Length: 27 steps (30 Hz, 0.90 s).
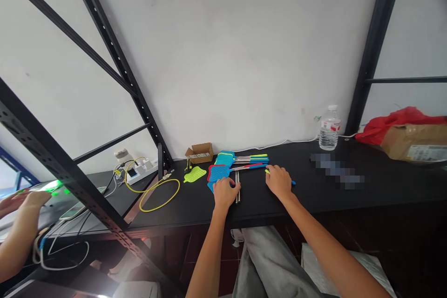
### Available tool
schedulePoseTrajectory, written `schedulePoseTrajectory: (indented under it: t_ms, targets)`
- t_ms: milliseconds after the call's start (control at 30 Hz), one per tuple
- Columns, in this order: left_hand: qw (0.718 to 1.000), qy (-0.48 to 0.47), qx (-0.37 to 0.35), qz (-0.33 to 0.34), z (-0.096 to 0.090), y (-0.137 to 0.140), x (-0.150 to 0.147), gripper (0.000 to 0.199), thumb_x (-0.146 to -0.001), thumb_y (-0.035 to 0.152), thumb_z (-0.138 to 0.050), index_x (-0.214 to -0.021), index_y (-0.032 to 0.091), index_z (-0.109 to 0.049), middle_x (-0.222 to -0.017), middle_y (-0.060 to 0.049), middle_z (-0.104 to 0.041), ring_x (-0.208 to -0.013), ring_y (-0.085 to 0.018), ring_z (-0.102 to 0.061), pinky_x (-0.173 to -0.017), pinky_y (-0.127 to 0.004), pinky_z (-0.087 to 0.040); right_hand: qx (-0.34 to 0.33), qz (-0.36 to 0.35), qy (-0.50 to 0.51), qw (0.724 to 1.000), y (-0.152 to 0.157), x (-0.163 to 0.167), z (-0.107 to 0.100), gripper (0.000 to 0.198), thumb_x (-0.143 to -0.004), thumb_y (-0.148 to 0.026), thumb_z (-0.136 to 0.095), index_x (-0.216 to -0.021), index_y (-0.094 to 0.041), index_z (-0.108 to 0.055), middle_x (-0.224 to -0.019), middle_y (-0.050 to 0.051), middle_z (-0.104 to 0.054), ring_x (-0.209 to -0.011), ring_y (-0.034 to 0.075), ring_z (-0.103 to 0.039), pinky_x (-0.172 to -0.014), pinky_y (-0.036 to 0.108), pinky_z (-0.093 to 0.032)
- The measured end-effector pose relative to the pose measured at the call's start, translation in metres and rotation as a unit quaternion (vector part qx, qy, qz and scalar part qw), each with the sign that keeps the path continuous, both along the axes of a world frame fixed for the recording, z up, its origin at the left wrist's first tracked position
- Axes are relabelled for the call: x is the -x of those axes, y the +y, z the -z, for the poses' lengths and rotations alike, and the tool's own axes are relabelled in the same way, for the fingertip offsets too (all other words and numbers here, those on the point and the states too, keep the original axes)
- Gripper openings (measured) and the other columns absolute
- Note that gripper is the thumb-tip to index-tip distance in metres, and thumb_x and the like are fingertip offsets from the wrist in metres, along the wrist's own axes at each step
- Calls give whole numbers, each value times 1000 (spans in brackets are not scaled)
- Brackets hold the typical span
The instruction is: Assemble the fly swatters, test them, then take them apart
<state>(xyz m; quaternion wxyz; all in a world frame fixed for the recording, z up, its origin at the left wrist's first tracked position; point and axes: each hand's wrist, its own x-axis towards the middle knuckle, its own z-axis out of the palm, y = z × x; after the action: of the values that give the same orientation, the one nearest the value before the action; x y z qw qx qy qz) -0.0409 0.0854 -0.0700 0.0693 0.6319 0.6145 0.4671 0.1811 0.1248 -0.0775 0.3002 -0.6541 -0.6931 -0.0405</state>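
My left hand (224,192) rests on the black table with its fingers curled over a blue fly swatter, whose mesh edge (210,186) shows beside the hand. The thumb is next to a pair of thin metal rods (238,186) lying on the table. My right hand (278,179) is closed over slim handles; a yellow-green tip and a blue end (293,182) stick out either side. Between and beyond the hands lie a blue and a red fly swatter (219,173) and a stack of fly swatters (225,159) with metal shafts. A yellow-green swatter head (195,174) lies to the left.
A small open cardboard box (199,152) stands by the wall. A yellow cable (159,209) loops near a power strip (142,171). Rightward are a water bottle (329,129) and a carton (415,143) with red plastic. Another person's hands (24,200) are at far left, beyond the black rack post.
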Motion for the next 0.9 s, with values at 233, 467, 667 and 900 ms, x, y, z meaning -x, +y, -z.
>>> schedulePoseTrajectory:
  t_ms: [233,467,667,900]
  targets:
    - [995,87,39,-27,-4,-2,-2,19,-72,37,-70,-66,21,-62,-68,-4,-60,-80,-26,-58,-78,-34,-31,13,-151,43,988,-3,6,-4,31,-91,-32,-54,-120,-30,-62,-111,5,-70,-93,25,-66,-68,30,-43]
    - [974,205,87,-43,-8,-6,-5,30,-76,51,-66,-76,21,-60,-84,-3,-65,-91,-25,-57,-79,-33,-31,-41,-243,262,933,2,-1,-5,32,-91,-40,-52,-116,-26,-65,-94,5,-73,-87,23,-68,-81,34,-50]
    - [972,204,105,-43,-10,-5,-4,16,-74,33,-65,-85,22,-61,-85,-2,-65,-91,-24,-58,-76,-31,-31,-23,-263,507,821,9,-5,-6,45,-84,-50,-61,-116,-19,-64,-98,9,-71,-79,22,-68,-73,35,-56]
    - [973,201,102,-41,-14,-6,-5,16,-75,31,-64,-87,22,-65,-84,-3,-65,-90,-24,-58,-72,-31,-31,16,-283,624,728,15,1,-7,41,-74,-48,-73,-101,-19,-65,-98,9,-71,-86,24,-69,-81,39,-56]
